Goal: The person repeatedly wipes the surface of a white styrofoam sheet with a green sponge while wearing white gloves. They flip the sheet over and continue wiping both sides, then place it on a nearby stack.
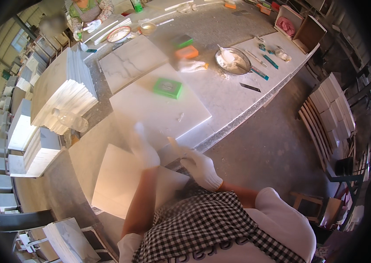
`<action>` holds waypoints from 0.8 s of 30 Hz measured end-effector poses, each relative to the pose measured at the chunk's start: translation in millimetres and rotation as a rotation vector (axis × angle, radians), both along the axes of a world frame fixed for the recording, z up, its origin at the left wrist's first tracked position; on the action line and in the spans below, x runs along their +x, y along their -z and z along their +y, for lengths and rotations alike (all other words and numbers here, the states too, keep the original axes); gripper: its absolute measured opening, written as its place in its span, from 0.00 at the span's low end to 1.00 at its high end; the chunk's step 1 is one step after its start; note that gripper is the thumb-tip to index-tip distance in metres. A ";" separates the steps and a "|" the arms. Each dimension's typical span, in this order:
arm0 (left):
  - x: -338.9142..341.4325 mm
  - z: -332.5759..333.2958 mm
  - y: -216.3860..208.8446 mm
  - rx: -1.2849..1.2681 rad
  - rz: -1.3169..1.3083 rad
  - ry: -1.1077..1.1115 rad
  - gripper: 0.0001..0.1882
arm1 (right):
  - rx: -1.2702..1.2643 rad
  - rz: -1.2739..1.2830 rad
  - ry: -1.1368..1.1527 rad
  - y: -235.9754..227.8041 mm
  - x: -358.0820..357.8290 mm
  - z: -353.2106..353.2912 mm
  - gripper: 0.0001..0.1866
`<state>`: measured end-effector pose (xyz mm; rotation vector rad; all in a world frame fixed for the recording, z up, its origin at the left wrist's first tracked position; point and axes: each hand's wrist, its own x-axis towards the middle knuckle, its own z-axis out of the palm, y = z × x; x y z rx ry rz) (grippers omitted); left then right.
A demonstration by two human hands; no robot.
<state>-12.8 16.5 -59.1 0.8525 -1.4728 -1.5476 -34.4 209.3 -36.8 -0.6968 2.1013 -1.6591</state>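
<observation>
My left hand (145,150), in a white glove and blurred, is over a pale square tile (115,184) close to my body. Its outline is long, with the fingers stretched away from me and nothing visible in them. The gloved right hand (202,170) is closed on a narrow pale scraper (177,147), whose end points away to the left. Beyond both hands lies a larger white tile (159,118) bearing a green block (168,88). A grey-veined tile (132,61) lies farther off.
On the worktable (203,136) stand a bowl of white paste (233,61), an orange block (187,52), a crumpled glove (192,65) and a dark blade (250,87). Stacked slabs (64,92) and a clear bottle (69,119) are left. Another person (89,15) works at the far end.
</observation>
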 end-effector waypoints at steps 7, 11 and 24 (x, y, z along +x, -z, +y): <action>3.5 2.8 -14.1 0.019 0.018 0.018 0.27 | 0.007 -0.145 0.062 -2.9 -20.0 9.2 0.13; 24.2 15.8 -32.1 0.075 -0.092 0.239 0.25 | -0.083 -0.185 -0.073 -17.9 -23.4 -12.9 0.13; 118.7 36.9 -67.9 0.227 -0.391 0.158 0.26 | 0.197 0.839 -0.080 17.0 -114.6 -85.2 0.20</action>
